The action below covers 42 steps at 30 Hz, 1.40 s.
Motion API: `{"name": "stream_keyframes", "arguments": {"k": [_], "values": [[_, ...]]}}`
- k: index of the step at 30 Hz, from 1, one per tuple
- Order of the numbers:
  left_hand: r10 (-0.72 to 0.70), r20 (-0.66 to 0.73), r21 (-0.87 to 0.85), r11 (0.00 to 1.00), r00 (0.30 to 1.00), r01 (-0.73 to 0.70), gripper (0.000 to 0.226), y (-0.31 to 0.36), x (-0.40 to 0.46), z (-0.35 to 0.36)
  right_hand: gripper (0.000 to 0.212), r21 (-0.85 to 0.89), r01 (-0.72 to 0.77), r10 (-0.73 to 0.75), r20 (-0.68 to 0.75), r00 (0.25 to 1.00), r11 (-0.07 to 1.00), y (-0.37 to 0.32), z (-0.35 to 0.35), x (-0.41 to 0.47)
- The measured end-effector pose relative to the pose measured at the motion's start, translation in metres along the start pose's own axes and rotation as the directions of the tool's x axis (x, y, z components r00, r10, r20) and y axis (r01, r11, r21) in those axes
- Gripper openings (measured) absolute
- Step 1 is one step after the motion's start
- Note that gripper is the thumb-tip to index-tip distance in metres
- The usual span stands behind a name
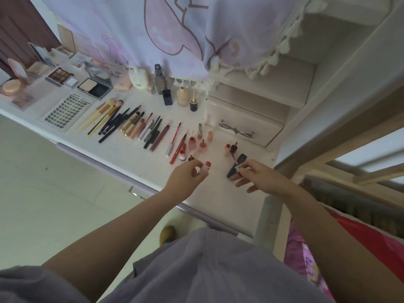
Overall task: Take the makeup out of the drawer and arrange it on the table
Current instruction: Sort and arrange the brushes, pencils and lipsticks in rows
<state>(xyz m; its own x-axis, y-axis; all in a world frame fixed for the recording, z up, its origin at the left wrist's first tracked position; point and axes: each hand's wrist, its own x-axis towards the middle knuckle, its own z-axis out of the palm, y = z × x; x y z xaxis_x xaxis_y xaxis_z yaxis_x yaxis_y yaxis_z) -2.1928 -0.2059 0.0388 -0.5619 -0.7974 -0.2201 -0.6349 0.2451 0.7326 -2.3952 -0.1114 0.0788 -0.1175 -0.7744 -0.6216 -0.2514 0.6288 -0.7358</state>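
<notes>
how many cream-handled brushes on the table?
3, fanned together on the table between the lash card and the black pencils. More may hide among the pencils.

The person wears a loose lavender-grey garment (209,270) with short sleeves, both forearms bare, and a yellow shoe (167,234) below.

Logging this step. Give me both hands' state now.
Left hand: pinching a small red-capped lip tube.
Right hand: pinching a small item above the dark tube; item unclear.

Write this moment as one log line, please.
left hand: holds small lipstick | right hand: pinches dark tube | table: makeup in rows | drawer: closed
</notes>
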Motion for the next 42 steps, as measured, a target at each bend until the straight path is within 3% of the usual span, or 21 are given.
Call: {"name": "stream_keyframes", "arguments": {"k": [3, 8, 12, 16, 20, 24, 27, 30, 34, 42], "values": [[-0.075, -0.057, -0.031, 0.997, 0.996, 0.073, 0.028, -0.005, 0.000, 0.014, 0.009, 0.056, 0.094, -0.081, -0.200, 0.976, 0.994, 0.009, 0.024, 0.018], [-0.145, -0.127, -0.069, 0.988, 0.981, 0.137, 0.021, -0.002, 0.009, 0.034, 0.015, -0.204, 0.158, -0.235, -0.446, 0.864, 0.966, 0.015, 0.057, 0.049], [-0.181, -0.133, -0.083, 0.982, 0.975, 0.171, 0.013, -0.004, 0.017, 0.046, 0.040, -0.458, 0.033, -0.265, -0.452, 0.852, 0.888, 0.013, 0.068, 0.069], [-0.197, -0.159, -0.064, 0.980, 0.967, 0.189, 0.010, -0.007, 0.024, 0.052, 0.025, -0.637, -0.053, -0.322, -0.457, 0.829, 0.769, 0.013, 0.066, 0.080], [-0.185, -0.153, -0.067, 0.982, 0.971, 0.177, 0.007, -0.011, 0.025, 0.057, 0.024, -0.695, -0.076, -0.344, -0.444, 0.827, 0.715, 0.016, 0.065, 0.083], [-0.176, -0.138, -0.064, 0.984, 0.975, 0.168, 0.019, -0.013, 0.020, 0.056, 0.033, -0.689, -0.018, -0.369, -0.410, 0.834, 0.724, 0.017, 0.057, 0.077], [-0.207, -0.094, -0.043, 0.978, 0.974, 0.204, 0.026, -0.020, 0.004, 0.052, 0.027, -0.660, -0.028, -0.363, -0.448, 0.817, 0.750, 0.025, 0.034, 0.066], [-0.200, 0.029, 0.049, 0.979, 0.979, 0.198, 0.015, -0.026, -0.015, 0.051, 0.021, -0.515, -0.075, -0.247, -0.527, 0.813, 0.854, 0.033, 0.009, 0.065], [-0.116, 0.176, 0.273, 0.960, 0.978, 0.065, 0.020, -0.012, -0.007, 0.061, 0.027, -0.447, -0.101, -0.132, -0.460, 0.878, 0.889, 0.033, 0.004, 0.073], [-0.055, 0.257, 0.472, 0.879, 0.965, -0.075, 0.027, 0.015, 0.007, 0.081, 0.026, -0.294, -0.212, 0.061, -0.450, 0.891, 0.932, 0.048, 0.029, 0.059]]}}
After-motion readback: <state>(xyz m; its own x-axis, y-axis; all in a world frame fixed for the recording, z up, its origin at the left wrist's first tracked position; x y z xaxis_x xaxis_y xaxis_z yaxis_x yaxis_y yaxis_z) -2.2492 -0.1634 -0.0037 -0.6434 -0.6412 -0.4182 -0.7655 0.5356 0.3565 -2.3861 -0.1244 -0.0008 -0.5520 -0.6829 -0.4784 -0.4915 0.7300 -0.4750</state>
